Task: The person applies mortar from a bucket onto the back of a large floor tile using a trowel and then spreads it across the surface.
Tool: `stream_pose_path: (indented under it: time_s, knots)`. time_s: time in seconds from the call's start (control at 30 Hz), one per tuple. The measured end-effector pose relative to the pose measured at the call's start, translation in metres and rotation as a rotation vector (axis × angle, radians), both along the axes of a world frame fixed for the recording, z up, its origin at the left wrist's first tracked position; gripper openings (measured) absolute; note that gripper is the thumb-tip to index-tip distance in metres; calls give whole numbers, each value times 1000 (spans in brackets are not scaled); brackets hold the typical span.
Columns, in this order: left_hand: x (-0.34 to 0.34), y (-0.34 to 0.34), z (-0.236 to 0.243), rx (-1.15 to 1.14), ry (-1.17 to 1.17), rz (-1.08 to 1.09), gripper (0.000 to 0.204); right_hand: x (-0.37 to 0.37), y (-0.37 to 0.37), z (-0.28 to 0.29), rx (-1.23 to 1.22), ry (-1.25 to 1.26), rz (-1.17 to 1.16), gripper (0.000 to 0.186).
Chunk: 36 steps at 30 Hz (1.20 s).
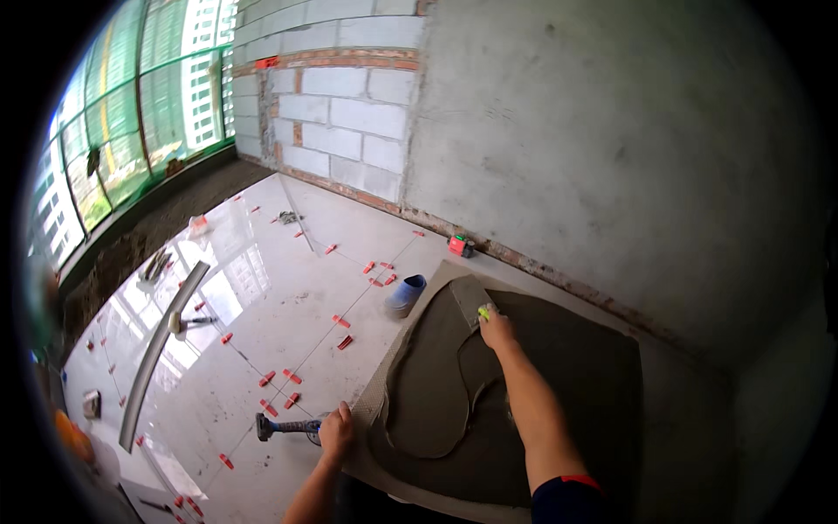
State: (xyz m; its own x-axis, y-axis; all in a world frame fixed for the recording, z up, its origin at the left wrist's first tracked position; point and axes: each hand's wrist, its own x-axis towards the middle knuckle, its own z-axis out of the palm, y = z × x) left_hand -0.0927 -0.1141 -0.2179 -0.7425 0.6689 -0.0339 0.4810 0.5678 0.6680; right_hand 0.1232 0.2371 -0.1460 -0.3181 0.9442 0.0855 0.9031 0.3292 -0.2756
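Nearest is a large slab [371,400], the landmark for this report, lying flat. Its upper face carries a coat of dark grey mortar [567,367], with a bare strip along the left margin and a raised, curved ridge in the left half of the coat.

The left grip [336,432] is at the slab's left margin, touching it; whether its fingers are clamped on the edge or merely against it cannot be told. Just left of the slab, beside that grip, lies a blue-and-black power tool [288,427].

The right grip [497,328] is closed around the yellow-green handle of a trowel [469,299]. The trowel's flat blade lies against the mortar over the far left part of the slab.

Just off the slab's left margin, toward its far corner, is a blue, open-topped item [404,295]; its kind is unclear. Left of the slab, red wedges [340,320] are spread along the joints of the glossy floor [288,323]. Well left of the slab lie a pale-headed mallet [175,322] and, touching or nearly so, a long metal bar [152,362].

Just beyond the slab's far edge sits a red-and-black device [460,246] near the plastered wall [611,131]. Farthest beyond the slab are a block wall [332,105] and, to its left, a green-netted window opening [131,113].
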Motion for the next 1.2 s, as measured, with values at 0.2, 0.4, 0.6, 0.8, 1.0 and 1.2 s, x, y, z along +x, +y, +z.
stream_pose_path:
  time_s: [0.2, 0.4, 0.6, 0.8, 1.0, 1.2]
  knots:
    - [-5, -2, -27, -29, 71, -28, 55, 20, 25, -15, -47, 108, -243, 45]
    - [-7, -3, -37, -10, 160, -65, 56, 144, 19, -26, 2, 259, -505, 37]
    - [6, -3, -1, 25, 42, -103, 52, 235, 9, -11, 7, 336, -845, 29]
    - [4, -1, -11, 5, 79, -120, 52, 191, 31, -34, -189, 1066, -732, 34]
    - [3, 4, -13, -77, 83, -101, 52, 55, 54, -45, -97, 859, -630, 25]
    - [9, 16, -16, -68, 128, -135, 50, -18, 71, -42, 62, 669, -602, 27]
